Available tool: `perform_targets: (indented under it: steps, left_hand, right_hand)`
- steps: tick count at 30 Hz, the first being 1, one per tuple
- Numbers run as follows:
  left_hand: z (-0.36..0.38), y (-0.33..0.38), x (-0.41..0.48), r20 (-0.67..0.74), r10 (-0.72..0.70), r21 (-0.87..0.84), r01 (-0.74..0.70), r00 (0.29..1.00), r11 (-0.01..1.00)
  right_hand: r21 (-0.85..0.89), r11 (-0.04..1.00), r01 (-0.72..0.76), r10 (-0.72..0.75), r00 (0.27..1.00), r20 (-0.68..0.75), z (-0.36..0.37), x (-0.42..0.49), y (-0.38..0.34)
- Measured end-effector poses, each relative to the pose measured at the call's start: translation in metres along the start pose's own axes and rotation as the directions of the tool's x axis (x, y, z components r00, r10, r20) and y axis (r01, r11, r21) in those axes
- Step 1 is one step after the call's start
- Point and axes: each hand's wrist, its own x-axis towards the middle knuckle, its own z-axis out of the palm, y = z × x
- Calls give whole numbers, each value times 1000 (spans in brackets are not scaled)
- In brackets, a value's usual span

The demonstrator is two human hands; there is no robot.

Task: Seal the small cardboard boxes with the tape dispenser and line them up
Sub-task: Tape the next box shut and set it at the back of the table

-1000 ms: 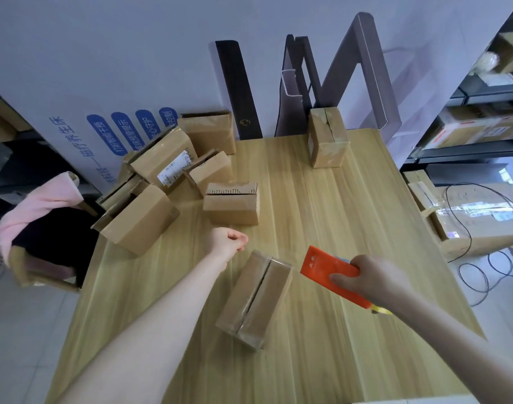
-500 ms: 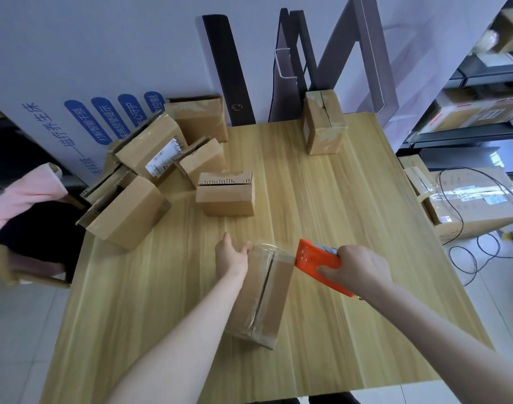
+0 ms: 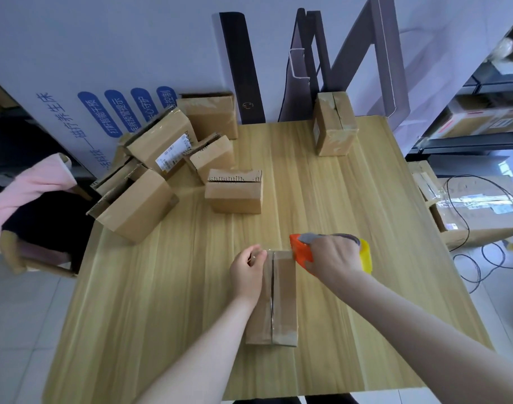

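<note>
Pale wood tabletop (image 3: 351, 199) fills the view, with a white printed panel and dark boards leaning behind its far edge. Judging by how things lie, the job is in its early part. One taped box (image 3: 334, 126) stands alone at the far edge toward the right corner, apparently finished, with no line formed beside it yet. A heap of boxes (image 3: 150, 170) crowds the far left corner, several with flaps loose, and an open-topped box (image 3: 234, 193) sits just clear of that heap toward the middle. All of these look unsealed.

Work is on a long box (image 3: 281, 304) lying near the front edge, its centre seam running away from the person. The left hand (image 3: 248, 274) curls its fingers over the box's far left corner and steadies it; whether it also pins a tape end I cannot tell. The right hand (image 3: 334, 258) wraps round the tape dispenser (image 3: 300, 249), whose orange nose meets the box's far end, so the strip looks barely begun.
</note>
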Motion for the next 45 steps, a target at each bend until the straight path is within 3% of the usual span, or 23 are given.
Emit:
perform_targets:
  steps: [2,8,12,14,16,17,18,22,24,26,31,34,36,41,45]
  left_hand:
    - [-1,0,0,-11,-19,-20,19,1000,1000]
    - [6,1,-6,-115,-112,-129,96,987,987]
    - [17,-4,-25,-186,-203,-237,157,961,959]
    - [19,-5,-31,-188,-235,-310,170,954,935]
    - [17,-4,-34,-187,-208,-288,149,960,946]
    - [15,-4,-35,-182,-180,-240,133,967,962]
    - [12,-4,-35,-171,-147,-179,116,974,977]
    - [-3,-2,-24,-119,5,137,11,993,991]
    - [-11,7,-10,-39,179,322,-157,983,934]
    - [-18,20,3,72,294,431,-296,953,853]
    - [-19,31,13,260,328,449,-414,908,792]
    - [-18,30,11,399,194,498,-389,896,775]
    - [-18,29,10,397,120,560,-344,910,754]
    - [-11,28,-1,88,17,528,-62,996,847]
    - [3,17,-16,3,-40,405,35,999,914]
  right_hand:
    - [10,1000,-16,15,999,51,15,1,-10]
    - [326,927,-186,138,977,165,17,-12,25]
    - [467,829,-309,332,943,34,0,-13,49]
    - [703,652,-285,393,919,7,-3,-14,51]
    - [907,370,-202,414,910,34,-8,-16,45]
    - [949,246,-199,420,904,81,-8,-18,39]
    - [959,188,-214,417,901,119,-2,-18,33]
    - [847,310,-431,335,884,327,52,-38,14]
    - [824,184,-535,390,810,439,83,-66,10]
    - [835,56,-548,450,760,469,94,-89,12]
    - [888,35,-459,494,780,384,78,-80,33]
    - [921,24,-388,503,801,324,54,-60,44]
    - [938,12,-347,488,821,297,41,-52,46]
    - [977,-57,-207,448,869,211,7,-50,35]
    - [984,-86,-157,403,898,178,-1,-50,20]
